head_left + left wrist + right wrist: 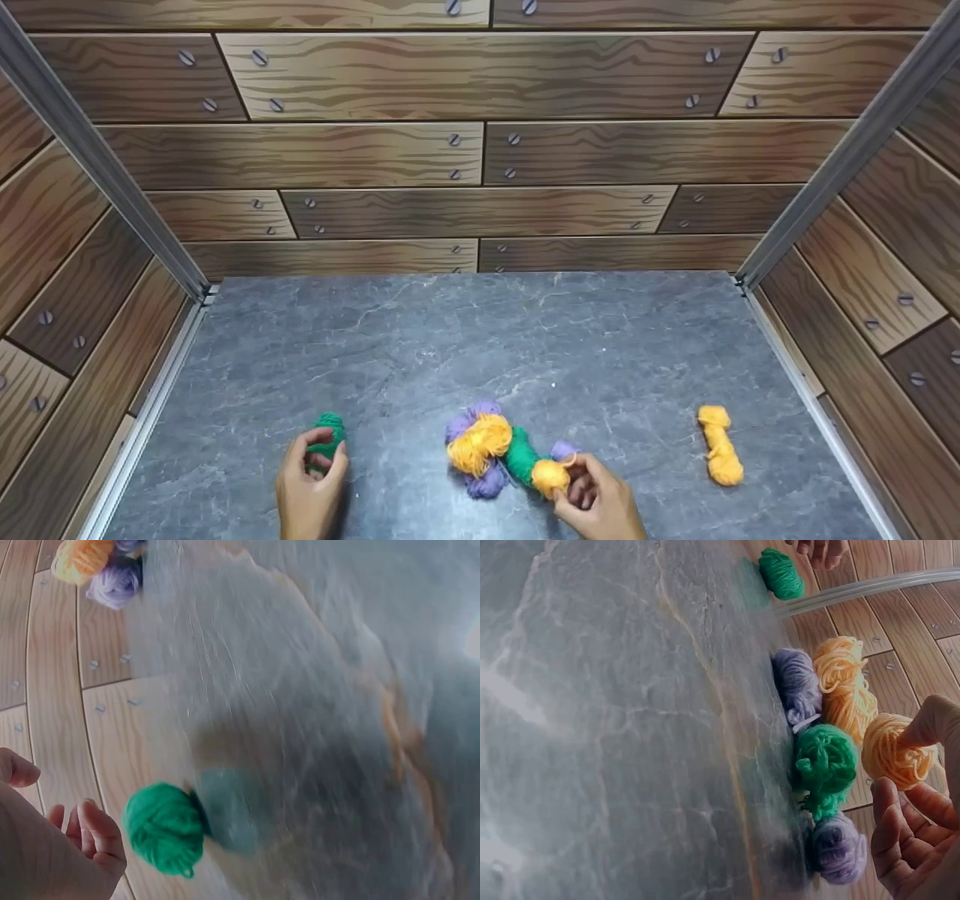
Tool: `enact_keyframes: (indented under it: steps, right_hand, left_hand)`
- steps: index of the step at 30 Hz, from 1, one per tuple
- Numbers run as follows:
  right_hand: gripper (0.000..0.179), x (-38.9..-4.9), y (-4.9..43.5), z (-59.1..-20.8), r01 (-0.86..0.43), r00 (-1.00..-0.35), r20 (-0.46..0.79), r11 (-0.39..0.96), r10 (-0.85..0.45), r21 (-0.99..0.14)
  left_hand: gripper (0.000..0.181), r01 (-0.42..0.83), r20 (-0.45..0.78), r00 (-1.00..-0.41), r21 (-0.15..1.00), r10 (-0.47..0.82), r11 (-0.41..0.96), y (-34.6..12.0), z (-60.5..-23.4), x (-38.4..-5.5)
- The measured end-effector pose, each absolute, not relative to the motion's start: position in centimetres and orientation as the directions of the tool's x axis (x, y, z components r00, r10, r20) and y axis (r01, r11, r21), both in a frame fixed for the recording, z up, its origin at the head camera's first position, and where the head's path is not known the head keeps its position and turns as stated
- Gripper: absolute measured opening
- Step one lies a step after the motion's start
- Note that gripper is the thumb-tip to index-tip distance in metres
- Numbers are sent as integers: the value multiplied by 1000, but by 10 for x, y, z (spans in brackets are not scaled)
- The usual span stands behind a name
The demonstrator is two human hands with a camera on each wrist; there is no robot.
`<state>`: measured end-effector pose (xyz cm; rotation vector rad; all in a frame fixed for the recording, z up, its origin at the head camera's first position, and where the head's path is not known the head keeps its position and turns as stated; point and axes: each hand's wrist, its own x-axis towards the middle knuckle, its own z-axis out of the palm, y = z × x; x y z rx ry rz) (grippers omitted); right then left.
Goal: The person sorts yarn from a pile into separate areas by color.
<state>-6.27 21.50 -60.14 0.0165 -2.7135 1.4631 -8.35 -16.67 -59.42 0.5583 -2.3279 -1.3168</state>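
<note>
My right hand [606, 501] pinches a small orange yarn ball [550, 478] between thumb and fingertips. In the right wrist view that orange ball [894, 750] is held above a green yarn bundle [826, 761]. Beside it are an orange yarn skein [481, 444] lying across purple yarn [487, 481], and another purple yarn bundle [564, 450]. At the left, my left hand [311, 476] is next to a separate green yarn ball [330, 426], its fingers loosely bent. The left wrist view shows a gap between those fingers and the green ball [165, 829].
Farther right on the grey marbled table [630, 337] lies a long orange yarn skein [720, 446], narrow in its middle. Wood-patterned walls [480, 150] enclose the table at the back and sides, with metal rails [142, 427] along the side edges.
</note>
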Motion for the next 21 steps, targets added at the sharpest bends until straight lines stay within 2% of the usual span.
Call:
enact_keyframes:
  steps: [6,9,13,16,21]
  right_hand:
    - [34,-62,217,-606,-90,-988,141,520,60,-849]
    - [37,-63,223,-607,-97,-980,172,519,99,-849]
    - [37,-65,232,-604,-43,-979,140,522,148,-852]
    - [35,-65,236,-602,-2,-978,110,522,175,-853]
    - [37,-66,240,-605,-36,-957,173,496,232,-868]
  left_hand:
    - [28,-116,159,-850,873,-502,473,-155,-593,-83]
    - [32,-64,180,-861,890,-475,452,-147,-593,-82]
    - [39,38,237,-880,899,-412,437,-136,-595,-81]
    - [40,69,252,-897,890,-362,450,-130,-593,-80]
    - [41,88,231,-925,902,-302,422,-119,-589,-79]
